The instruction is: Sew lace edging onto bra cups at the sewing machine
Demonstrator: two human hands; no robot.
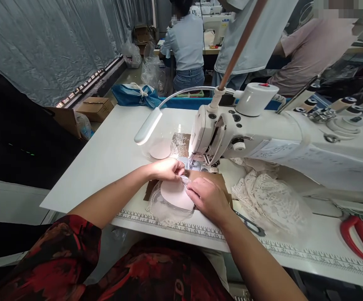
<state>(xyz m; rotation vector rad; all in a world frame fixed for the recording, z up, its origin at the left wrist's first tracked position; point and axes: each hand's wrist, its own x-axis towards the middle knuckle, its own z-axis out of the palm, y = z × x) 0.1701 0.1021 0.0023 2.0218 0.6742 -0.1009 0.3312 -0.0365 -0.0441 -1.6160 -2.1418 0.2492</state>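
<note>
A pale, rounded fabric piece with a lace edge (175, 195) lies in front of the sewing machine (228, 129). My left hand (168, 169) pinches its upper edge just left of the needle area. From the right, my right hand (206, 196) grips the same edge, fingers closed, a short way from the left fingertips. A small whitish fold shows between the two hands. Brown board (220, 180) lies partly beneath the work. The lamp (148, 125) lights the presser foot, which stands just beyond my hands.
Cream lace fabric (265, 196) is heaped right of my right hand. A dark thread snipper (250, 223) and red-handled scissors (359, 238) lie along the front. A printed ruler (196, 230) follows the table edge. Another pale round piece (160, 148) lies behind my left hand. People sit and stand beyond.
</note>
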